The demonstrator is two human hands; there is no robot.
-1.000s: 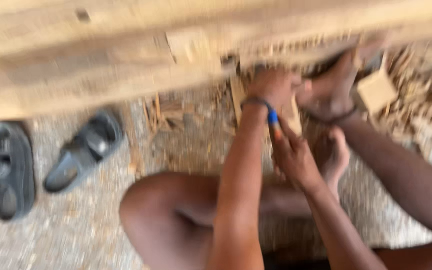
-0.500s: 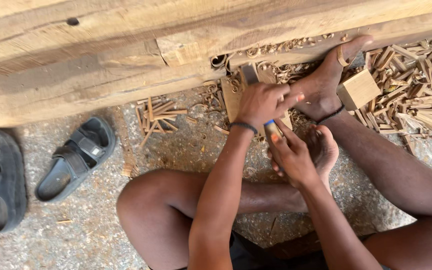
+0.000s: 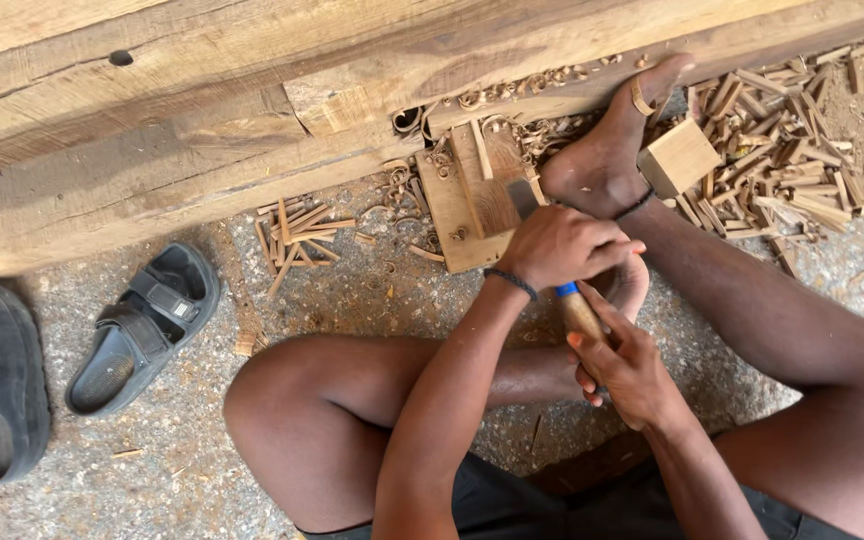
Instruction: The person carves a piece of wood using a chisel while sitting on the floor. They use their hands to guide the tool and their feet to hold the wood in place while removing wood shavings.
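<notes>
Outdoors, gravel ground [image 3: 192, 470], timber beam [image 3: 152, 130], wood shavings [image 3: 782, 130]

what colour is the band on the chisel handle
Blue, on the chisel just below the left hand; head view shows it.

floor: grey gravelly concrete ground [image 3: 192, 470] | back: long rough pale timber beam [image 3: 152, 110] | litter: curled wood shavings and split sticks [image 3: 782, 120] | left: two black strapped sandals [image 3: 142, 325] | light: even daylight

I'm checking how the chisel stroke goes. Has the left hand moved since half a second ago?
Yes. The left hand now sits nearer the person, at the flat board's near edge rather than over it.
</notes>
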